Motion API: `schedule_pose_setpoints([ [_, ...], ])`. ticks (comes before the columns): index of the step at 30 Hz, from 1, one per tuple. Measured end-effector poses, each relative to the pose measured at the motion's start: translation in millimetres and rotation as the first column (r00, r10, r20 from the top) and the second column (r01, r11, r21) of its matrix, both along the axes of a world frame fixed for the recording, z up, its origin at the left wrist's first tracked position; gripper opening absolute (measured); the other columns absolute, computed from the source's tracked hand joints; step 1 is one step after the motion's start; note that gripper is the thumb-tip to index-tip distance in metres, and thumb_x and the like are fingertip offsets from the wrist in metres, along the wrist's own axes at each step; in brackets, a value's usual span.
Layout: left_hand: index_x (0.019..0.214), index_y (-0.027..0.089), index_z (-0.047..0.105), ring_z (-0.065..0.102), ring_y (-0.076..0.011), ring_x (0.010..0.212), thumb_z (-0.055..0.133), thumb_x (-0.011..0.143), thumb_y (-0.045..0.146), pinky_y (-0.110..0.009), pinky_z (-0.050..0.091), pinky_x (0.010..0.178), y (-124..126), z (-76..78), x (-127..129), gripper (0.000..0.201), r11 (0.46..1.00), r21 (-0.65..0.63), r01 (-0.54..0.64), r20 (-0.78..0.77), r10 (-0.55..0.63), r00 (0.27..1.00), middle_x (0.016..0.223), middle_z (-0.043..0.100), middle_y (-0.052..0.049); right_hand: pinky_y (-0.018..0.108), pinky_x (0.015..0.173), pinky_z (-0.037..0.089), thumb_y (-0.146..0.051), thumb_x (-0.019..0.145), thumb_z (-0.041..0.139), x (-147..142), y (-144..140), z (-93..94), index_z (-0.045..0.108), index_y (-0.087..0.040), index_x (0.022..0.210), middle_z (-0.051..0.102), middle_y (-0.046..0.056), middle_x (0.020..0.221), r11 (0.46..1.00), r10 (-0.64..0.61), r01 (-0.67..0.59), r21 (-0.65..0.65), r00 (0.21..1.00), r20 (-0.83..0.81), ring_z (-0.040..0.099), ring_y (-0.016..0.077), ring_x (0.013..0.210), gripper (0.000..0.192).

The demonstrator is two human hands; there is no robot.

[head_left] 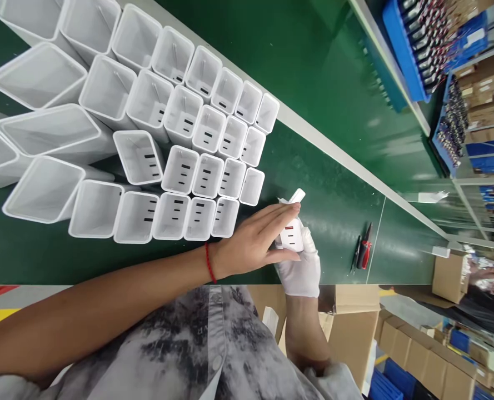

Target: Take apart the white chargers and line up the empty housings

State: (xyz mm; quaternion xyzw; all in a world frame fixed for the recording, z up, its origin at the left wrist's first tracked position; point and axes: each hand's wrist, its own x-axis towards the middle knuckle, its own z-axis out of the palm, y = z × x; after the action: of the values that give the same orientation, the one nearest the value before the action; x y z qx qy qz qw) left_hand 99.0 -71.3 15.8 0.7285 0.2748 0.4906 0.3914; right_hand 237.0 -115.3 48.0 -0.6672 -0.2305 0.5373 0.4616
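A small white charger housing (pixel 292 239), with one red slot and dark slots on its end face, is held between my two hands at the front of the bench. My bare left hand (pixel 250 241), with a red string at the wrist, grips it from the left, fingers above and thumb below. My right hand (pixel 300 272), in a white glove, is closed around it from below and the right. A white strip-like piece (pixel 297 195) sticks out beyond my left fingertips; what it belongs to is hidden.
Rows of open white housings (pixel 208 133) stand on the green bench (pixel 325 222) at left. Red-and-black pliers (pixel 364 250) lie at right. A blue tray of parts (pixel 413 50) sits beyond the bench's raised edge. Cardboard boxes (pixel 350 339) are below the bench front.
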Motion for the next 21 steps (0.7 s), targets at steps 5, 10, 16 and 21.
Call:
schedule_pose_setpoints([
  [5,0.15,0.02,0.018,0.047,-0.0261,0.136,0.061,0.092,0.037,-0.049,0.046,0.112,-1.1,1.9,-2.3,0.074,1.0,-0.021,0.01,-0.016,-0.01,1.0,0.142,0.051,-0.016,0.048,0.104,0.051,-0.064,0.08,0.061,3.8,-3.9,-1.6,0.071,-0.025,0.112,0.067,0.004,0.127,1.0,0.017,-0.017,-0.012,1.0,-0.014,0.059,0.0267,0.124,0.051],
  [10,0.149,0.018,0.021,0.049,-0.0254,0.135,0.063,0.091,0.035,-0.046,0.047,0.111,-1.2,1.7,-2.7,0.074,1.0,-0.016,0.006,0.016,-0.006,1.0,0.141,0.052,-0.017,0.047,0.113,0.042,-0.057,0.079,0.066,-5.9,-2.2,2.1,0.07,-0.028,0.115,0.063,0.002,0.134,0.999,-0.048,0.048,0.006,0.993,-0.105,0.054,0.0244,0.13,0.046],
  [16,0.153,0.021,0.011,0.04,-0.0254,0.141,0.06,0.093,0.033,-0.046,0.043,0.115,-2.4,-2.2,-1.8,0.079,0.999,-0.039,0.03,-0.039,-0.032,0.999,0.147,0.046,-0.016,0.049,0.108,0.046,-0.046,0.086,0.062,-3.1,-4.0,3.1,0.066,-0.025,0.125,0.063,0.007,0.134,0.995,-0.052,0.049,0.088,0.998,0.039,0.062,0.0262,0.12,0.044],
  [21,0.152,0.012,0.012,0.027,-0.0326,0.147,0.062,0.091,0.03,-0.05,0.042,0.114,-11.5,-4.3,0.3,0.082,0.988,-0.154,-0.021,-0.305,-0.027,0.952,0.155,0.03,-0.024,0.046,0.103,0.047,-0.038,0.077,0.074,27.3,25.0,6.6,0.068,-0.02,0.122,0.07,0.009,0.121,0.967,-0.195,0.068,0.246,0.817,0.543,0.066,0.0287,0.111,0.049],
])
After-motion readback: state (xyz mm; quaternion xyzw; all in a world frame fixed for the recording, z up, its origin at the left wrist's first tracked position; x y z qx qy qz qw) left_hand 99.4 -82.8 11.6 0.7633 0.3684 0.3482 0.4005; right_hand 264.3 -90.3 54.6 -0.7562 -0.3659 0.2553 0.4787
